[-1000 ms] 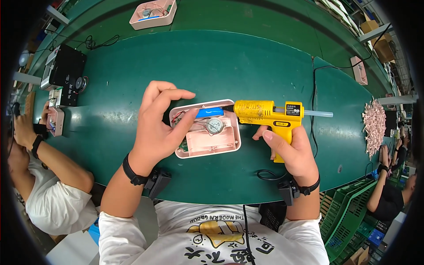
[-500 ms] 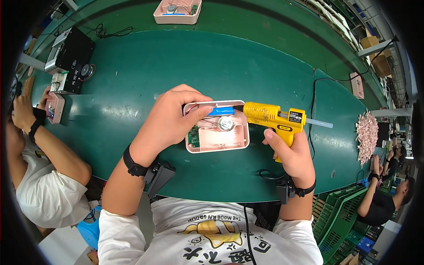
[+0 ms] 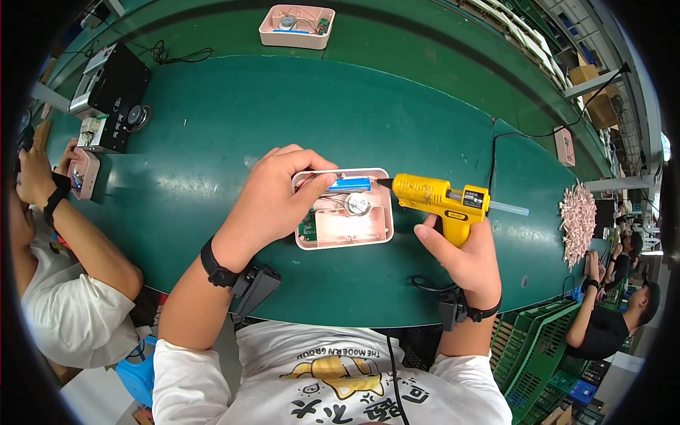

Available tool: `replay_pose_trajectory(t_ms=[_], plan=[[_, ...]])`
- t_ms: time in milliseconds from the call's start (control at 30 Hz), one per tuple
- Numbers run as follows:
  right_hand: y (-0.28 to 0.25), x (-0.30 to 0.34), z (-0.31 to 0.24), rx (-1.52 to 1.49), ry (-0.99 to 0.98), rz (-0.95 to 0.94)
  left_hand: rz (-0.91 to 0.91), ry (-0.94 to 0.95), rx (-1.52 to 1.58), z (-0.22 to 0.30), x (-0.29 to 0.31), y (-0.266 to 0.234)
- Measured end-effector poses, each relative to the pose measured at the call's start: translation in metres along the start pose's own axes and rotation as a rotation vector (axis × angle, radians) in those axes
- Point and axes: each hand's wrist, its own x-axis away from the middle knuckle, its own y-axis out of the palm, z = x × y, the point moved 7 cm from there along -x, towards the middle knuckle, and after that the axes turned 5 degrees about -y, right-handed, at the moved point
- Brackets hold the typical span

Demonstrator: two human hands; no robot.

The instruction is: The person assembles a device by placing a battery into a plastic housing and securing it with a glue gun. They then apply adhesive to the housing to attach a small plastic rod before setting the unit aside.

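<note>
My left hand [image 3: 276, 191] is closed on the left side of a pale pink plastic housing [image 3: 386, 234], its thumb reaching inside against a blue battery pack [image 3: 352, 185]. Inside the housing also sit a round silvery part [image 3: 358, 204], thin wires and a green circuit board [image 3: 307, 225] at the lower left. In my right hand [image 3: 464, 262] is a yellow hot glue gun [image 3: 425, 193], gripped by its handle. The dark nozzle points left at the housing's right wall, near the battery's end. A translucent glue stick [image 3: 508, 208] juts from the gun's back.
Another pink housing [image 3: 297, 39] with parts stands on the far ledge, a third [image 3: 564, 146] at far right. A heap of small pale pink pieces [image 3: 578, 225] lies right. A black machine [image 3: 113, 95] stands left, beside a co-worker's arm [image 3: 85, 234]. Green crates [image 3: 528, 347] are below right.
The glue gun has drawn back slightly to the right and down, its nozzle coming out from over the battery's end. My left hand still holds the housing, which has shifted slightly left.
</note>
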Motion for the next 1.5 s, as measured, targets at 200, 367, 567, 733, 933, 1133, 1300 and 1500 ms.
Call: replay_pose_trajectory(t_ms=[200, 367, 567, 733, 933, 1133, 1300, 1500], plan=[[0.000, 0.004, -0.005, -0.061, 0.025, 0.000, 0.019, 0.021, 0.005, -0.001, 0.001, 0.001], [0.006, 0.003, -0.004, 0.007, 0.080, -0.031, 0.003, 0.027, -0.011, -0.001, 0.000, 0.000], [0.003, 0.012, -0.004, 0.081, 0.063, -0.026, -0.039, 0.056, -0.068, 0.000, 0.003, 0.000], [0.015, 0.009, -0.026, -0.129, -0.045, -0.033, -0.134, 0.119, -0.140, 0.002, 0.008, 0.000], [0.048, -0.006, -0.040, 0.034, -0.055, -0.175, -0.159, 0.166, -0.181, 0.002, 0.013, 0.002], [0.056, -0.007, -0.036, 0.115, 0.008, -0.217, -0.178, 0.147, -0.168, 0.002, 0.015, 0.002], [0.053, -0.007, -0.028, 0.125, 0.000, -0.159, -0.180, 0.153, -0.175, 0.002, 0.015, 0.002], [0.061, -0.013, -0.041, 0.090, -0.124, -0.115, -0.153, 0.155, -0.182, 0.001, 0.015, 0.004]])
